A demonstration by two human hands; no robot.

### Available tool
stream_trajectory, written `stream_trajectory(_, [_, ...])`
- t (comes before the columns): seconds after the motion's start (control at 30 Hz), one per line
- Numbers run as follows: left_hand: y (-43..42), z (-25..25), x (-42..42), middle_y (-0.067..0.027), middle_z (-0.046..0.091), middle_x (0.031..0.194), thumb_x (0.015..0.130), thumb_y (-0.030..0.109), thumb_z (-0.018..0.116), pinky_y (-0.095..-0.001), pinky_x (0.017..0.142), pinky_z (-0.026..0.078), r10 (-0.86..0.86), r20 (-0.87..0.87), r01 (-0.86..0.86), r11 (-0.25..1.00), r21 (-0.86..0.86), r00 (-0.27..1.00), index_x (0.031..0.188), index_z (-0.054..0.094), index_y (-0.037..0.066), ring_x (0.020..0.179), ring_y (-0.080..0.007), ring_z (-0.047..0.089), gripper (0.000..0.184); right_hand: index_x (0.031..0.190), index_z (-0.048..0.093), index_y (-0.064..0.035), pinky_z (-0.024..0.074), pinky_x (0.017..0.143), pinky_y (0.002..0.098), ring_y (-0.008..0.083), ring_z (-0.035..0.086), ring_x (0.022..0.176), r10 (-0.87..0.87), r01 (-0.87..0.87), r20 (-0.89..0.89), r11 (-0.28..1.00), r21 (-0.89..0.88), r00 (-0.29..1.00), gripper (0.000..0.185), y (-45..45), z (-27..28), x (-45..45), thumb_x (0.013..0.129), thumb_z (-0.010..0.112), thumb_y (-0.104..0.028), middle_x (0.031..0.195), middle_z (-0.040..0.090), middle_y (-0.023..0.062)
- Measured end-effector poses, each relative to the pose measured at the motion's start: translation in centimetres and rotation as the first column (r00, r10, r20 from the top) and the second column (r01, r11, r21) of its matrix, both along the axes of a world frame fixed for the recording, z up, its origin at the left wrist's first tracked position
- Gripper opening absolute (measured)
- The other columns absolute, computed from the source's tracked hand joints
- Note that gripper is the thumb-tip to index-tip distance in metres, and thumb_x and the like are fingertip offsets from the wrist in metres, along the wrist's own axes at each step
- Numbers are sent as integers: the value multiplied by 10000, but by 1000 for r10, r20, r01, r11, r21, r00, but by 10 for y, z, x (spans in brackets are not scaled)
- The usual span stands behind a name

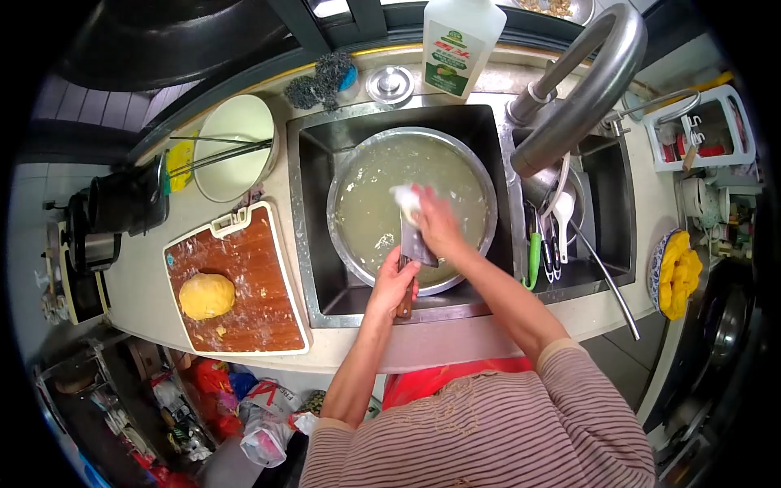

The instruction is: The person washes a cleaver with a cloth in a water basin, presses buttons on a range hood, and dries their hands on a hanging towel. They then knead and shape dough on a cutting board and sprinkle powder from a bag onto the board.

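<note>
Basin [490, 202]: holds cloudy water [362, 199]
Left hand [392, 286]: clasps cleaver [418, 246]
Right hand [439, 224]: clutches white wad [404, 198], motion-blurred
Bowl [232, 184]: carries chopsticks [259, 146]

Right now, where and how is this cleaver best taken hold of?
Take the cleaver by its wooden handle, probably from your own side of the sink: the handle points toward your body, while the wide blade extends out over the basin. Your left hand grips it there.

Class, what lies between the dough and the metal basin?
From the dough to the basin, the head view shows the floury right part of the board, a narrow strip of counter, then the left wall of the sink.
</note>
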State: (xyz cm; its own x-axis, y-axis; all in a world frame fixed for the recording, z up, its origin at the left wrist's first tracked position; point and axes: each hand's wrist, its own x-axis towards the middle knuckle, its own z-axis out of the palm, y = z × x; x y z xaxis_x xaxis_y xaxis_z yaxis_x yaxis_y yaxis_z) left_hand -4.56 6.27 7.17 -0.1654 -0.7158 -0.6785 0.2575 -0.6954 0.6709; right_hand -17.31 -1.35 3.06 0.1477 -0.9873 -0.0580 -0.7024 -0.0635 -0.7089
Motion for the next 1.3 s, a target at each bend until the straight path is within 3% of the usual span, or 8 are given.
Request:
stream_trajectory(0.13, [5, 18, 0, 0, 475, 606, 831, 83, 551, -222, 354, 382, -53, 13, 53, 999, -8, 998, 1191, 417, 89, 422, -84, 454, 383, 1205, 431, -29, 370, 884, 432, 384, 452, 1071, -165, 141, 139, 976, 169, 976, 409, -28, 7, -1, 842, 481, -210, 1229, 425, 223])
stream_trajectory(0.23, [10, 24, 0, -10, 486, 592, 826, 88, 562, -221, 342, 374, -26, 11, 26, 1000, 17, 1000, 1215, 407, 93, 405, -83, 450, 419, 1163, 466, -14, 399, 843, 415, 381, 494, 1015, -164, 174, 226, 984, -25, 960, 369, -12, 3, 0, 846, 471, -203, 1140, 487, 244])
stream_trajectory(0.37, [23, 30, 0, -4, 486, 621, 834, 97, 554, -217, 351, 385, 92, 17, -93, 995, 22, 996, 1210, 409, 97, 412, -85, 456, 404, 1025, 538, 17, 442, 741, 413, 365, 581, 834, -165, 148, 42, 951, 270, 985, 310, -30, -30, -41, 812, 522, -207, 858, 597, 219])
stream_trajectory(0.6, [15, 5, 0, -21, 496, 700, 869, 162, 524, -232, 338, 396, 156, -9, -156, 987, -42, 988, 988, 462, 83, 424, -102, 468, 156, 917, 577, 13, 446, 712, 345, 232, 595, 809, -366, 204, 555, 921, 332, 747, 308, 9, -8, -49, 751, 616, -245, 874, 617, 154])
stream_trajectory(0.77, [1, 6, -26, -20, 477, 673, 886, 247, 510, -238, 322, 379, 269, 21, -270, 962, 36, 963, 875, 447, 88, 399, -102, 451, 172, 902, 554, 23, 406, 801, 411, 379, 496, 916, 26, 25, 278, 983, -181, 960, 231, 67, 20, -18, 747, 605, -140, 995, 523, 196])
stream_trajectory(0.9, [10, 12, -30, -24, 470, 670, 888, 239, 508, -243, 320, 378, 197, 13, -197, 980, 29, 980, 888, 452, 83, 397, -106, 448, 166, 890, 564, -5, 410, 749, 437, 390, 503, 885, -290, 292, 205, 956, 19, 935, 174, 43, -15, -33, 741, 583, -94, 944, 506, 205])
stream_trajectory(1.17, [12, 36, -30, 11, 488, 612, 859, 153, 531, -202, 334, 336, -103, 193, 134, 978, -157, 976, 1015, 485, 60, 395, -73, 424, 188, 860, 564, -21, 414, 760, 415, 341, 514, 886, -242, 270, 155, 942, -199, 958, 147, 24, -6, -47, 733, 552, -93, 931, 527, 158])
stream_trajectory(1.3, [28, 61, -24, -7, 492, 655, 842, 150, 556, -207, 319, 311, -251, 292, 258, 966, 14, 923, 1228, 403, 50, 387, -77, 402, 427, 768, 596, 20, 467, 706, 424, 334, 572, 779, -317, 310, -40, 943, -125, 948, 137, 3, -28, -61, 685, 509, -44, 843, 573, 201])
